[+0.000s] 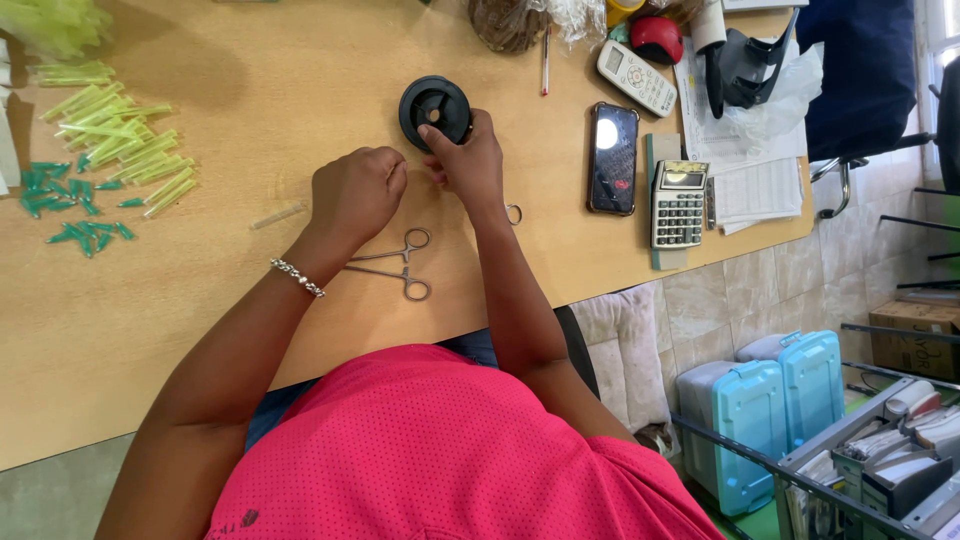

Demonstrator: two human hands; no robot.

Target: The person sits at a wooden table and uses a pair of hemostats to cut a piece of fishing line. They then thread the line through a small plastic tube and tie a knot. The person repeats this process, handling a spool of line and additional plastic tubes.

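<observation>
- Our right hand [470, 160] rests on the near edge of a black spool [435, 107], its fingers [436, 135] pinched together on the rim; the spool lies flat on the wooden tabletop [250, 80], towards the far side.
- Our left hand [357, 192] sits just beside the right one, curled into a loose fist. The fingers are drawn together, but we cannot tell whether they pinch a thread or anything else.
- A pair of metal forceps [395, 263] lies untouched on the tabletop just below the left hand, and a small metal ring [514, 214] shows beside the right wrist.
- To the left, well apart from the hands, lie a heap of pale green tubes [115, 140] and a scatter of darker green caps [70, 195]; one loose clear tube [277, 215] lies nearer the left hand.
- We judge the work to be at an early point: the hands are busy at the spool, while the forceps and the tubes are not in use.
- To the right lie a dark phone [612, 157], a calculator [679, 204] and a white remote control [636, 77].
</observation>
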